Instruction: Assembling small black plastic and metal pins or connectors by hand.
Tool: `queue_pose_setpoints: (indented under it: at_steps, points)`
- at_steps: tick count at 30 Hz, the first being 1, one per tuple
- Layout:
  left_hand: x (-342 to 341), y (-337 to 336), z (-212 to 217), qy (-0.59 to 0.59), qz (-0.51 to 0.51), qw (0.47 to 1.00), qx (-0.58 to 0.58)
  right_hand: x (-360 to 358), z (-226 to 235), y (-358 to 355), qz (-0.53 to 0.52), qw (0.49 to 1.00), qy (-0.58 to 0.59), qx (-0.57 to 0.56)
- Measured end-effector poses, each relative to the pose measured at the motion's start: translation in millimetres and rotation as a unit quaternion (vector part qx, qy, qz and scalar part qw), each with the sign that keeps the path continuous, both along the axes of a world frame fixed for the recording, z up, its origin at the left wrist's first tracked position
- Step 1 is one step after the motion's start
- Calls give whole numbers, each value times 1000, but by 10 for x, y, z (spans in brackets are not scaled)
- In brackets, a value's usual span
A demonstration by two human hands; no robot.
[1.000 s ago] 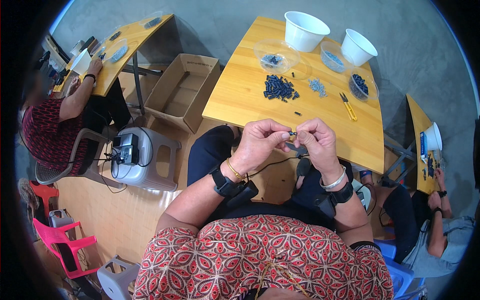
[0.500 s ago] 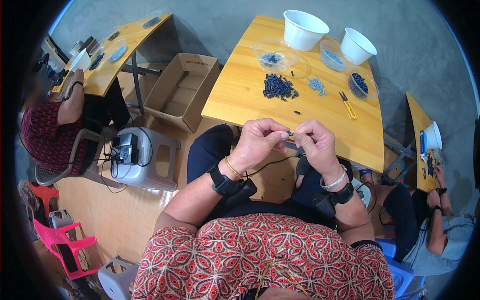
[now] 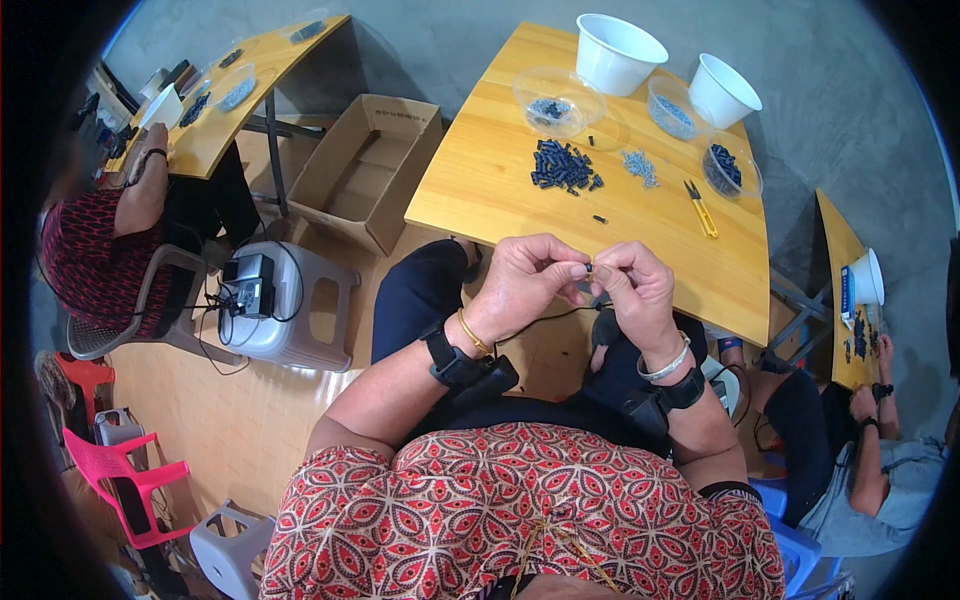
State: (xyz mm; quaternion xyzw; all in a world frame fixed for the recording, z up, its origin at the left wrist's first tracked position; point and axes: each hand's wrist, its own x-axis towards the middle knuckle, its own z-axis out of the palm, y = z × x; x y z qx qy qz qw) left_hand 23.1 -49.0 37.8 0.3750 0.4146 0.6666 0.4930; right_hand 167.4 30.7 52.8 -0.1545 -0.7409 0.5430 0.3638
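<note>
My left hand (image 3: 530,280) and my right hand (image 3: 638,290) meet fingertip to fingertip, just off the near edge of the wooden table (image 3: 480,190). Between their pinched fingers is a small dark part (image 3: 588,268), mostly hidden, that looks like the dark pieces on the table. A heap of these small dark cylindrical pieces (image 3: 562,165) lies beyond my hands. To its right is a small pile of grey-blue pieces (image 3: 640,168). One loose dark piece (image 3: 600,219) lies near the edge. Yellow-handled thread snips (image 3: 702,210) rest at the right, blades apart.
Clear plastic bowls of small parts (image 3: 558,105) and white tubs (image 3: 620,55) stand along the table's back. A cardboard box (image 3: 370,170) sits on the floor to the left, near a grey stool (image 3: 295,310) carrying a black device. Other people work at tables on both sides.
Both hands stay pinched together at nearly the same place, with the fingers slightly shifted around the small part. The view has moved a little; the table's piles look the same.
</note>
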Motion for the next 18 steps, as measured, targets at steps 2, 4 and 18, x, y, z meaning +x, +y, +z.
queue_pose_setpoints:
  at_steps: [2, 4, 18]
  points:
    - [15, 5, -53, -72, -27, 997, 22, -23, 0, -36, -13, 999, 22, -26]
    - [33, 8, -51, -61, -20, 998, 23, -20, -22, -39, -24, 999, 22, -6]
    - [-81, 60, -215, -143, -45, 988, -23, 47, -129, 119, -48, 994, 5, -95]
